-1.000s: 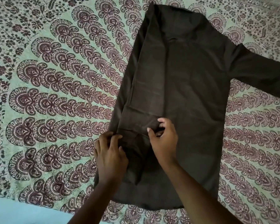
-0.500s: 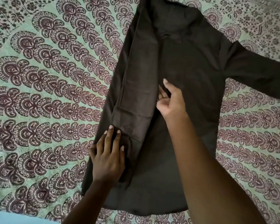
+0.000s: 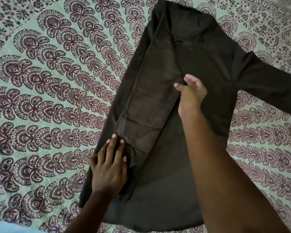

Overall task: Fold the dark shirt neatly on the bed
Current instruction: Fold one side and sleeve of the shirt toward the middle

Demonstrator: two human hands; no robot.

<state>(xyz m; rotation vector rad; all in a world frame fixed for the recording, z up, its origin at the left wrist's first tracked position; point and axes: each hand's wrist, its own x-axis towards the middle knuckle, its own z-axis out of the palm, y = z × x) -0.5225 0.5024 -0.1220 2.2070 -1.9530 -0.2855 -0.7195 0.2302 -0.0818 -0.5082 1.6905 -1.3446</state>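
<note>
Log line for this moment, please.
left hand: presses folded sleeve flat | right hand: pinches fold edge | dark shirt: other sleeve unfolded

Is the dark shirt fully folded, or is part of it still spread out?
Partly folded. The dark shirt's left side and sleeve lie turned in over the body, while the other sleeve lies spread on the patterned bedspread.

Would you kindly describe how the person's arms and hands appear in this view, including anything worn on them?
Both forearms are bare to the frame's lower edge, with no sleeves in view. The left hand and the right hand wear no gloves, and no rings, watch or bracelets show. The fingernails are short, pale and apparently unpainted.
</note>
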